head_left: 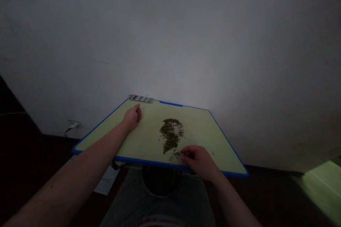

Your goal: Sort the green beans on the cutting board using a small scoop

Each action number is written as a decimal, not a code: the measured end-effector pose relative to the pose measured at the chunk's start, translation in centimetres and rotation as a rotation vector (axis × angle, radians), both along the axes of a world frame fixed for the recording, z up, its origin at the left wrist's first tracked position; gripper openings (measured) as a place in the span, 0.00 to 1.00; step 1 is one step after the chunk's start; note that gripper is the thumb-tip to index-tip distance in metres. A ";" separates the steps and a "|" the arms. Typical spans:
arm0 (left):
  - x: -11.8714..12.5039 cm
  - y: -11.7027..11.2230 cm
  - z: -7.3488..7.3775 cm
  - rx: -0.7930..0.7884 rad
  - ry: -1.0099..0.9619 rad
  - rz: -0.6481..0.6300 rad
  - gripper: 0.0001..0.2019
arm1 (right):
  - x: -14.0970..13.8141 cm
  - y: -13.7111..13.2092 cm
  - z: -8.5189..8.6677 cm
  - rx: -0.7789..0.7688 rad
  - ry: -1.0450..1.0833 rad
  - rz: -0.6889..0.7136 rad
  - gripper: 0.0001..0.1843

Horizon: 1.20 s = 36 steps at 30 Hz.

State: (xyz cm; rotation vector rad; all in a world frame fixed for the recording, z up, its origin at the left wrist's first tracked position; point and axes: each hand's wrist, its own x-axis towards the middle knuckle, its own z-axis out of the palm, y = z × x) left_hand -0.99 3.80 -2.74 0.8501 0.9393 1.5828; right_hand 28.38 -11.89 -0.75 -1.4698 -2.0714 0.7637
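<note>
Green seeds (169, 138): loose pile mid-board on blue-rimmed cutting board (199, 131) | hands apart | left hand (132, 117) loosely curled, empty, far left | right hand (198, 159) at pile's near tip, grip unclear | next: stray seeds (176, 154) lie just beside it

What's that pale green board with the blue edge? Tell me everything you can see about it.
The pale green cutting board looks like smooth plastic, with a thin blue rim. It lies flat, its far edge close to the wall. A heap of small dark green grains sits near its middle, the left hand rests on it, and the right hand lies over its near edge. A grey-and-red striped strip sits at its far left corner.
</note>
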 end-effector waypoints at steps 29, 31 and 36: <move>0.4 -0.4 0.6 -0.009 0.008 -0.003 0.17 | -0.1 0.6 0.0 0.028 -0.048 -0.032 0.12; 0.4 -0.3 0.5 -0.007 0.007 0.000 0.17 | -0.3 0.5 -0.2 0.018 -0.033 -0.021 0.12; 0.2 -0.2 0.2 -0.007 -0.002 -0.008 0.17 | -0.1 0.9 -0.2 -0.024 0.025 -0.002 0.13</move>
